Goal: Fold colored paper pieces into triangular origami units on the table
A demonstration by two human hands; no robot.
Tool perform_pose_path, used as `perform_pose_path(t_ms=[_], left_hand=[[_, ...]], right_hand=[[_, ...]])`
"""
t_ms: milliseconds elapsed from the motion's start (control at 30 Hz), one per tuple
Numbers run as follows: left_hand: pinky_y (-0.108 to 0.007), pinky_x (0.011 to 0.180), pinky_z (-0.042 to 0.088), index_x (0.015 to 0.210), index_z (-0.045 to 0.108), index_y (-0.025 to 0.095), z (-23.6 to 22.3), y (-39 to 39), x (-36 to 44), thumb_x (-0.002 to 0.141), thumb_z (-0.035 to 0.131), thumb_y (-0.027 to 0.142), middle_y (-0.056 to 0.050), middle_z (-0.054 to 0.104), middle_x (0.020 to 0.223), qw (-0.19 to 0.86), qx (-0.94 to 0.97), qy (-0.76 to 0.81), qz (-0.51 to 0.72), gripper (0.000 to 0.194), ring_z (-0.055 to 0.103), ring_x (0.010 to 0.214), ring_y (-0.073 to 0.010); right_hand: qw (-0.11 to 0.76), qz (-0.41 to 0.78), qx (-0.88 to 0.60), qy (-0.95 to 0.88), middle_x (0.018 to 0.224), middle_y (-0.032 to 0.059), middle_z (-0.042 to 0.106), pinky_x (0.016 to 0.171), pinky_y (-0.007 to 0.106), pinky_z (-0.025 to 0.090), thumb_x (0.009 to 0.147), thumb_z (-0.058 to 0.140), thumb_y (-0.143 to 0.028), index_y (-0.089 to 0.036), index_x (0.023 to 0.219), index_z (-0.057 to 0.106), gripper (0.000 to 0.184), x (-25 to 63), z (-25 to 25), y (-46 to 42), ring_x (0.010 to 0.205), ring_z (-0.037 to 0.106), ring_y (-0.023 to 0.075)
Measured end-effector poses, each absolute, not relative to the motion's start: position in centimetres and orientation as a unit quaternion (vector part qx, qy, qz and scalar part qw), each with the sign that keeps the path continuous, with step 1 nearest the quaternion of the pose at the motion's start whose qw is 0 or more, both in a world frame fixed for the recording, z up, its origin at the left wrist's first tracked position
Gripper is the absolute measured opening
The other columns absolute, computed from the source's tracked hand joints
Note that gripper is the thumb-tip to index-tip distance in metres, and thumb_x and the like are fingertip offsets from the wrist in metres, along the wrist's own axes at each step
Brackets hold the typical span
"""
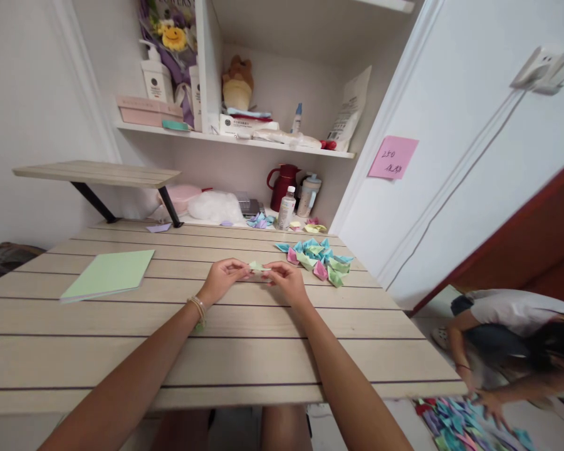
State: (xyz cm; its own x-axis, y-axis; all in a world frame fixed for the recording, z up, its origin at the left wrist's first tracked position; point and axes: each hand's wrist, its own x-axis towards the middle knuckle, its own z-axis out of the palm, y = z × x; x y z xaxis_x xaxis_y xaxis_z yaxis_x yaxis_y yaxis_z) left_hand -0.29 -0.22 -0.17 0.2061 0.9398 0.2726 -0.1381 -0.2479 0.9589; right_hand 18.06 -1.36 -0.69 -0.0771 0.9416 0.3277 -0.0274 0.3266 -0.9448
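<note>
Between my two hands, just above the table, is a small pale green folded paper boat (256, 266). My left hand (224, 278) pinches its left end between thumb and fingers. At its right end my right hand (283, 279) grips it the same way. Right of my hands lies a pile of folded paper boats (317, 254) in blue, green and pink. A stack of light green paper (110, 274) rests on the left part of the table.
The slatted wooden table (244, 357) has a small raised shelf (98, 173) at back left. Behind stand a clear bottle (286, 208), a red jug (284, 188) and a cup (309, 195). At lower right another person (512, 338) crouches over a heap of folded papers (465, 423) on the floor.
</note>
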Motion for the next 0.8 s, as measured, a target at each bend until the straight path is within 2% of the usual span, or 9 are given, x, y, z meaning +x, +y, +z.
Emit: perform_pose_path(t_ms=[167,333,433,500,567,700,800], left_hand=[[-0.035,0.074,0.053,0.071,0.065,0.012,0.1,-0.4,-0.2,0.061,0.071,0.034,-0.007,0.070,0.071,0.515,0.578,0.349,0.528,0.026,0.066,0.069,-0.0208],[-0.033,0.071,0.053,0.072,0.064,0.012,0.1,-0.6,0.1,0.065,0.067,0.035,-0.007,0.069,0.070,0.497,0.605,0.349,0.515,0.024,0.066,0.068,-0.0203],[-0.031,0.066,0.053,0.083,0.060,0.013,-0.2,-0.5,0.2,0.066,0.066,0.034,-0.005,0.068,0.068,0.492,0.610,0.349,0.514,0.028,0.066,0.065,-0.0186],[-0.031,0.062,0.053,0.097,0.055,0.014,-0.4,-0.4,0.1,0.067,0.066,0.034,-0.004,0.067,0.066,0.505,0.609,0.352,0.501,0.038,0.066,0.063,-0.0185],[-0.031,0.060,0.053,0.103,0.053,0.012,-0.7,-0.2,0.0,0.067,0.066,0.034,-0.005,0.066,0.066,0.522,0.610,0.362,0.474,0.044,0.066,0.061,-0.0186],[-0.029,0.058,0.052,0.092,0.058,0.010,-1.3,0.0,0.0,0.066,0.066,0.035,-0.007,0.066,0.067,0.541,0.622,0.385,0.415,0.037,0.066,0.058,-0.0179],[-0.026,0.058,0.051,0.081,0.060,0.012,-1.5,-0.1,0.1,0.063,0.069,0.035,-0.006,0.066,0.066,0.546,0.637,0.377,0.393,0.031,0.066,0.061,-0.0173]], right_hand=[[0.584,0.472,-0.378,-0.541,0.067,0.0038,0.068,0.065,0.032,0.051,0.057,0.072,-0.038,-0.017,0.069,0.068,0.024,17.9,-0.9,-1.1,0.066,0.063,0.0188],[0.597,0.490,-0.396,-0.496,0.061,0.0030,0.066,0.067,0.031,0.050,0.057,0.072,-0.039,-0.016,0.063,0.066,0.025,17.3,-1.2,-1.2,0.062,0.062,0.0176],[0.609,0.507,-0.384,-0.475,0.064,0.0035,0.067,0.067,0.031,0.051,0.056,0.073,-0.037,-0.015,0.073,0.065,0.029,17.0,-1.4,-1.2,0.062,0.063,0.0174],[0.611,0.510,-0.380,-0.472,0.066,0.0037,0.068,0.066,0.032,0.051,0.055,0.073,-0.036,-0.015,0.087,0.064,0.039,17.0,-1.6,-1.1,0.061,0.063,0.0173],[0.602,0.501,-0.387,-0.487,0.067,0.0044,0.068,0.064,0.032,0.051,0.056,0.072,-0.036,-0.014,0.092,0.063,0.043,17.1,-1.9,-1.0,0.060,0.063,0.0173],[0.561,0.449,-0.414,-0.559,0.070,0.0061,0.069,0.064,0.030,0.050,0.060,0.068,-0.036,-0.014,0.079,0.067,0.029,17.5,-2.1,-0.8,0.064,0.063,0.0181],[0.530,0.412,-0.430,-0.604,0.076,0.0063,0.069,0.063,0.029,0.049,0.062,0.067,-0.036,-0.015,0.077,0.068,0.026,17.5,-2.1,-0.9,0.067,0.062,0.0182]])
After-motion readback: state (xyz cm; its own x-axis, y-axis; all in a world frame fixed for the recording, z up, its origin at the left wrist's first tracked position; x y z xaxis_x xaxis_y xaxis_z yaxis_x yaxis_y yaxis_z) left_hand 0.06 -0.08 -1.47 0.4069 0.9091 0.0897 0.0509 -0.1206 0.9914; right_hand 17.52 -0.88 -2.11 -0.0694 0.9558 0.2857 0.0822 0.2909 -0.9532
